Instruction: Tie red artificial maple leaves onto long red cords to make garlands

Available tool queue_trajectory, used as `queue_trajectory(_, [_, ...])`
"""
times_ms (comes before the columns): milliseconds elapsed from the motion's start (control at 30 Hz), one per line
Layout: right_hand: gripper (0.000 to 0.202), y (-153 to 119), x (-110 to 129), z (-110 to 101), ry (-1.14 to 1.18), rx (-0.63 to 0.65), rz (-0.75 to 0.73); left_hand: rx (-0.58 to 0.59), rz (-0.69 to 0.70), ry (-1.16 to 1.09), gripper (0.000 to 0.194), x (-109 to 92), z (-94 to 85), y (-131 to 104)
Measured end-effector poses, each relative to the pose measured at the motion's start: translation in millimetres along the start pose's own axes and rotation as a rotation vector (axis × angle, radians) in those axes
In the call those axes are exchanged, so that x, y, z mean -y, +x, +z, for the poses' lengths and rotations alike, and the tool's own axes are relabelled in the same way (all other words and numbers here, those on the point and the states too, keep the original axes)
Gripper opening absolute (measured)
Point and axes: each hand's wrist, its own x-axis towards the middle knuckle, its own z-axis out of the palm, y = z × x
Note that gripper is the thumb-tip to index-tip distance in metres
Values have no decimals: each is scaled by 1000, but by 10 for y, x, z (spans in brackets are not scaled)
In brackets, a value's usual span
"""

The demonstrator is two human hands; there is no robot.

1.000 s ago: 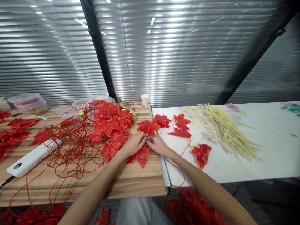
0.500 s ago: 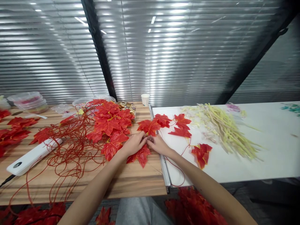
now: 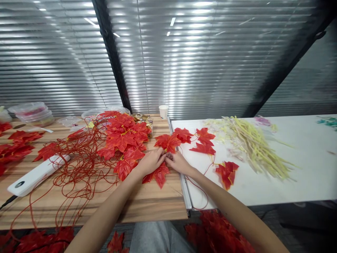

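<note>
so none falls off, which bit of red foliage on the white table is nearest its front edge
The rightmost bit of red foliage, left of the yellow strips; the other red leaves there lie farther back.

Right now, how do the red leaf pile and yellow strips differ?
The leaf pile is red, the strips yellow. The leaf pile has broad, pointed leaves; the strips are long and narrow. The leaf pile sits on the wooden table, the strips on the white table. Both are heaped.
</note>
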Motion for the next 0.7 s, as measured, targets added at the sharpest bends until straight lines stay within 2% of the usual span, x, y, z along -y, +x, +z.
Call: queue_trajectory(700, [21,-3,31,-16,3,7,4,13,9,36,19,3,6,6])
